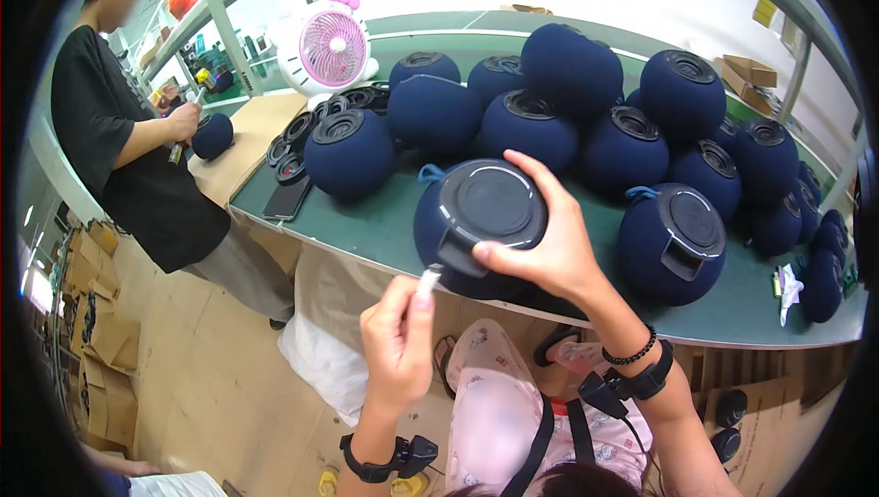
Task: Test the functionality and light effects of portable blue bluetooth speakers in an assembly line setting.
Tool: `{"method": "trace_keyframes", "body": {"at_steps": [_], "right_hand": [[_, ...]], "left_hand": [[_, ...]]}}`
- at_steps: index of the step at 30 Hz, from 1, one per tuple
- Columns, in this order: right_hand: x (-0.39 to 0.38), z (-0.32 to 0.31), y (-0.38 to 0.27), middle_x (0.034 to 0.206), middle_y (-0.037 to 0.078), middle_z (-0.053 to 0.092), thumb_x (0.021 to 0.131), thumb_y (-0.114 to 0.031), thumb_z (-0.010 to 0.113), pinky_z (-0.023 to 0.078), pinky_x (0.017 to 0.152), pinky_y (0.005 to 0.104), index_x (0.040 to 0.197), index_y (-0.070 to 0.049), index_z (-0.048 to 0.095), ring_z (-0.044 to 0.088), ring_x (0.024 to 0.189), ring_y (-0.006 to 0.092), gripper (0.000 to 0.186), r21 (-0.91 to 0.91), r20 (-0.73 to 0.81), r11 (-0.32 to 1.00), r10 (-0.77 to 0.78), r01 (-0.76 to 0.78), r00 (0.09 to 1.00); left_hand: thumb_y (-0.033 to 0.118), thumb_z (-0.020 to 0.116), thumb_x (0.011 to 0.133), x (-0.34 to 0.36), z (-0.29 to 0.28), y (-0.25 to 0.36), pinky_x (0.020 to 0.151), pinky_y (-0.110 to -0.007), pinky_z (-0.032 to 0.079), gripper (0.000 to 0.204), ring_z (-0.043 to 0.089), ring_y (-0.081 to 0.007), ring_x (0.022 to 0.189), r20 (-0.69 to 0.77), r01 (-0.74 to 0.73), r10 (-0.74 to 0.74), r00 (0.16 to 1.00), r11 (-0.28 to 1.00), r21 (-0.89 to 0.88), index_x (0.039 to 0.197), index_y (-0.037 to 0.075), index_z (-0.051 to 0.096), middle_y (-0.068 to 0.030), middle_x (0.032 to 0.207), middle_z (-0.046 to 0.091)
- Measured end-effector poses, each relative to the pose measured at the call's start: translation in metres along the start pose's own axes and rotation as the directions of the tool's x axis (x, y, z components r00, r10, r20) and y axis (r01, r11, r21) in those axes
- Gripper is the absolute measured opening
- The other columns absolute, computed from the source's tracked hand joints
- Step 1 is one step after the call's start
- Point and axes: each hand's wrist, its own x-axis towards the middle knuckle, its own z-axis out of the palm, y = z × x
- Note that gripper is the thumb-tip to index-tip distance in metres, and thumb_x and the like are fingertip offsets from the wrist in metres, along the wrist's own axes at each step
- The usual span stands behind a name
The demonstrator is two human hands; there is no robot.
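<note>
My right hand grips a round navy fabric speaker, thumb near a dark flap on its side, fingers over the black disc top with its blue loop. Below and left of that flap, my left hand is closed on a small white connector with a metal tip, just short of the speaker. A similar speaker with black top and blue loop sits to the right.
Many navy speakers crowd the green bench, with black rings, a phone, pink-white fan and crumpled white paper. A co-worker stands left at cardboard. Cartons line the floor.
</note>
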Motion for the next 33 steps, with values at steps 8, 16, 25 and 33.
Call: {"method": "trace_keyframes", "body": {"at_steps": [8,16,25,33], "right_hand": [[0.000,-0.006,0.008,0.120,0.019,0.061,0.067,-0.032,0.087,0.044,0.099,0.0338,0.134,0.008,0.042,0.060,0.113,0.0233,0.090,0.154,0.021,0.987,0.051,-0.054,0.998],[-0.001,0.001,0.004,0.119,0.019,0.062,0.067,-0.032,0.087,0.044,0.099,0.0343,0.133,0.008,0.042,0.060,0.112,0.0230,0.090,0.097,0.032,0.995,0.000,-0.003,0.999],[0.000,0.006,0.003,0.116,0.020,0.064,0.066,-0.034,0.086,0.046,0.097,0.0349,0.130,0.009,0.045,0.062,0.109,0.0242,0.087,0.059,0.043,0.997,-0.045,0.043,0.998],[0.002,0.008,0.001,0.115,0.020,0.064,0.066,-0.034,0.086,0.046,0.097,0.0340,0.129,0.009,0.045,0.062,0.108,0.0240,0.087,0.024,0.056,0.998,-0.056,0.055,0.997]], "left_hand": [[0.010,0.048,0.100,0.030,0.005,0.005,0.053,-0.030,0.027,0.028,0.031,-0.0101,0.060,0.101,-0.241,0.219,0.970,0.898,0.367,0.075,-0.004,0.042,-0.0066,0.066,0.033],[0.007,0.056,0.090,0.047,0.006,0.010,0.061,-0.039,0.037,0.017,0.045,-0.0314,0.066,0.107,-0.194,0.166,0.980,0.911,0.363,0.076,-0.001,0.052,-0.0127,0.072,0.042],[0.009,0.055,0.092,0.044,0.006,0.002,0.055,-0.037,0.033,0.022,0.042,-0.0241,0.059,0.016,-0.103,0.103,0.995,0.953,0.284,0.074,-0.003,0.052,-0.0115,0.070,0.040],[0.009,0.051,0.099,0.041,0.011,-0.010,0.054,-0.026,0.023,0.029,0.028,-0.0068,0.063,-0.048,-0.136,0.142,0.989,0.985,0.104,0.075,-0.004,0.042,-0.0008,0.072,0.031]]}}
